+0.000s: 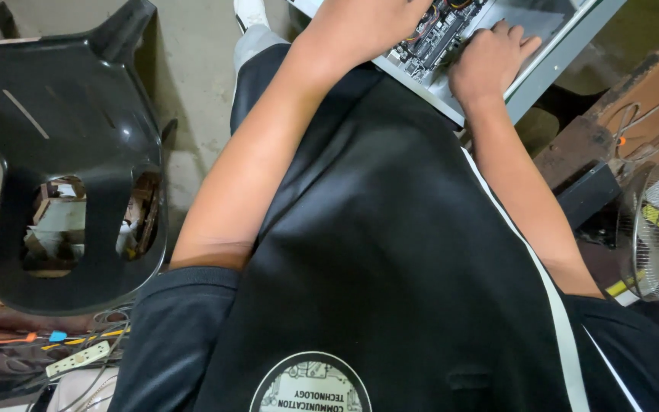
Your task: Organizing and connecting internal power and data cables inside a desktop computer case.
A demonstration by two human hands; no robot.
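The person's left hand (360, 23) reached over a dark green circuit board studded with small black parts and coloured wires (432, 34), which sat inside an open grey sheet-metal computer case (551, 61) resting across the lap at the top of the view. That hand's fingers ran past the top edge of the frame, so whether they were spread or pinching something could not be told. The right hand (490, 57) lay just beside the board on the case's bare grey panel, back upward, fingers close together and slightly curled against the metal; it seemed to hold nothing, though the fingertips were hard to make out. Both bare forearms rose from the short sleeves of a black shirt with a white side stripe and a round white badge (390, 252). To the left, well apart from the hands, stood a glossy black moulded plastic chair (62, 152) on a pale concrete floor (192, 53), and below it a white plastic power strip (78, 358) lay among loose cables. To the right, a round fan with a silver wire guard (657, 229) stood near a worn brown wooden board (642, 99).
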